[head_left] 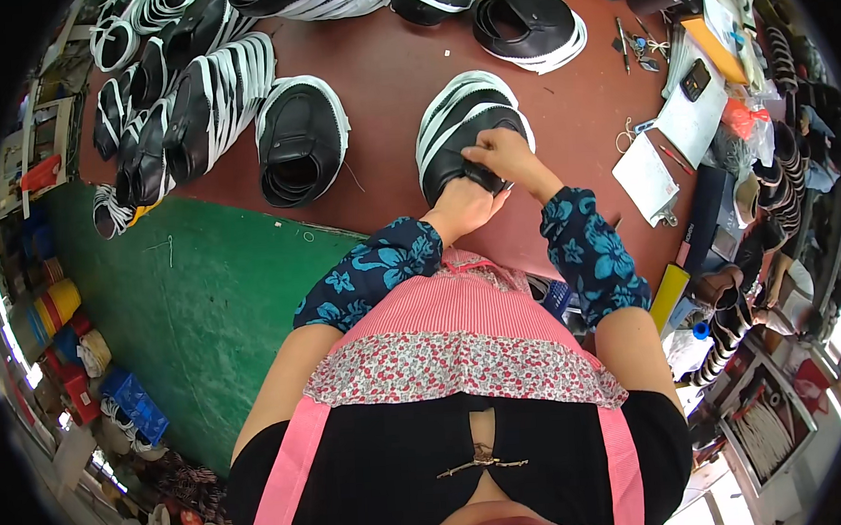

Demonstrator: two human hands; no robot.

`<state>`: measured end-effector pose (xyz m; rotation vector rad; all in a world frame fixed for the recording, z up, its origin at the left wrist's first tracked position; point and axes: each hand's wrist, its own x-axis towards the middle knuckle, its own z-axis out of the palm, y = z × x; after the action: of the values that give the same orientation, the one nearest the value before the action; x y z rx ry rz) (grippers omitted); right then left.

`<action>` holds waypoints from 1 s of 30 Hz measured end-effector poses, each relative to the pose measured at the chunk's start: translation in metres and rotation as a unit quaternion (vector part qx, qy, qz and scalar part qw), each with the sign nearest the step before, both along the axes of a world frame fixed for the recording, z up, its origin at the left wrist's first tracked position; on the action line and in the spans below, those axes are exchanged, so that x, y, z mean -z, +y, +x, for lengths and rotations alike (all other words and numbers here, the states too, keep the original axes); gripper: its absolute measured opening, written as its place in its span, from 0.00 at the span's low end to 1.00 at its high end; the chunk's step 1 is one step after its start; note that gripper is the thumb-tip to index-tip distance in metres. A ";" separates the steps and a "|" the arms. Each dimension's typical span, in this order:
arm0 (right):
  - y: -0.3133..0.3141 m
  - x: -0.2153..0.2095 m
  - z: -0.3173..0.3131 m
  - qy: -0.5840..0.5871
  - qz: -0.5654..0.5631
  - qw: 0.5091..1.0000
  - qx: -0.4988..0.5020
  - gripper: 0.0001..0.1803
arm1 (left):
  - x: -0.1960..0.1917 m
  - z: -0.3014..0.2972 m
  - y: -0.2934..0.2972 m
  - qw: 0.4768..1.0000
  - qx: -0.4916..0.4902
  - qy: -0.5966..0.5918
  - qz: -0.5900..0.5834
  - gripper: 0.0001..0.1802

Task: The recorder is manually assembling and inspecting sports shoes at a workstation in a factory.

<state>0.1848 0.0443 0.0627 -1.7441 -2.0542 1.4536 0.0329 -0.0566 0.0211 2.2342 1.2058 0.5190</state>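
Observation:
A stack of black shoe uppers with white edging (465, 118) lies on the dark red table (383, 84) in front of me. My left hand (463, 208) is under the near edge of the top black piece, gripping it. My right hand (502, 155) pinches the same piece from above, fingers closed on its near edge. Both forearms wear blue flowered sleeve covers, and a pink apron fills the lower picture.
Another stack of black and white uppers (302, 140) lies to the left, with several more stacks (184, 104) at the far left and back (527, 24). Papers (646, 176), pens, a phone (695, 79) and clutter sit at the right. A green surface (194, 293) adjoins the table.

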 end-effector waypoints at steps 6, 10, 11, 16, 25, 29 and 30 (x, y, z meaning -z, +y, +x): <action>0.016 0.011 0.002 -0.032 0.030 0.998 0.051 0.21 | 0.003 -0.003 -0.005 1.000 0.014 0.003 0.000 0.20; 0.008 0.004 0.000 -0.030 0.007 0.999 0.023 0.22 | 0.007 -0.001 -0.001 0.999 -0.020 -0.037 0.018 0.23; 0.006 0.002 -0.007 -0.071 0.064 0.991 0.090 0.22 | 0.011 -0.006 0.001 1.000 -0.007 -0.024 -0.002 0.19; 0.020 0.015 -0.027 -0.034 0.079 0.995 -0.047 0.23 | 0.017 0.003 -0.006 0.999 -0.032 -0.019 0.029 0.32; 0.060 0.018 -0.029 -0.051 0.011 0.987 -0.154 0.24 | 0.004 -0.006 0.001 0.999 -0.023 -0.012 0.038 0.33; 0.071 0.030 -0.023 -0.114 0.076 0.987 -0.081 0.24 | 0.001 -0.007 0.006 1.000 0.000 -0.001 0.013 0.31; 0.069 0.026 -0.032 -0.096 0.081 0.987 -0.100 0.23 | 0.004 -0.011 0.005 1.000 -0.007 -0.013 0.005 0.31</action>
<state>0.1531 0.1136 0.0370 -1.7173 -2.4305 1.1615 0.0218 -0.0518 0.0170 2.2214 1.2078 0.5588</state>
